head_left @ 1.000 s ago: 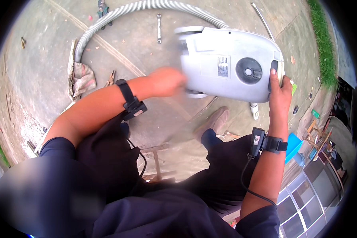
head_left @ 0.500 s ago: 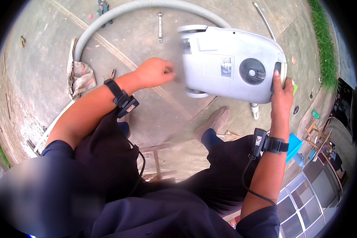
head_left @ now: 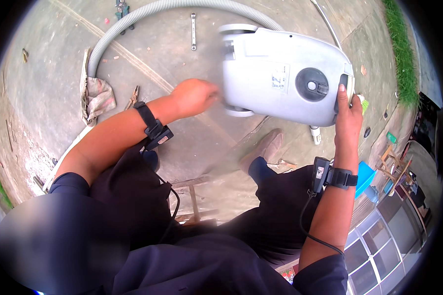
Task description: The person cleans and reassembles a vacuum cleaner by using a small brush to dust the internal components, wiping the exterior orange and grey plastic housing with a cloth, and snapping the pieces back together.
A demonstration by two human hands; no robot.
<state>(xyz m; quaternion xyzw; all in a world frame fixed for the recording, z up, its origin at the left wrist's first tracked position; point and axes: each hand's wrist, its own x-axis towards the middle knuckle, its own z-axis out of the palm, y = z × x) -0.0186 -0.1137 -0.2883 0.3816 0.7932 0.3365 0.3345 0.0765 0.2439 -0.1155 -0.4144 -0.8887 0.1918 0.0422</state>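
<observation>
My right hand (head_left: 348, 110) grips the right end of a pale grey canister vacuum cleaner (head_left: 261, 93), thumb on top at its dark recess. Its underside faces me, with a round dark swivel wheel (head_left: 311, 84), a label and a large side wheel (head_left: 238, 28) at the upper left corner. My left hand (head_left: 196, 97) is by the cleaner's left end, fingers curled in a loose fist. Motion smears its fingertips, so I cannot tell whether they touch the cleaner. Nothing shows in that hand.
A grey ribbed hose (head_left: 172, 6) arches over the concrete floor, one end at a crumpled cloth (head_left: 101, 96). Beyond lie a wrench (head_left: 193, 32) and green-handled pliers (head_left: 122, 12). A metal tube (head_left: 330, 22) lies behind the cleaner. At right are a blue container (head_left: 363, 178) and a wooden frame (head_left: 394, 167).
My left hand has shifted slightly down, and its fingertips are closer to the cleaner's left end. The cleaner has moved a little left and up in view, still in my right hand.
</observation>
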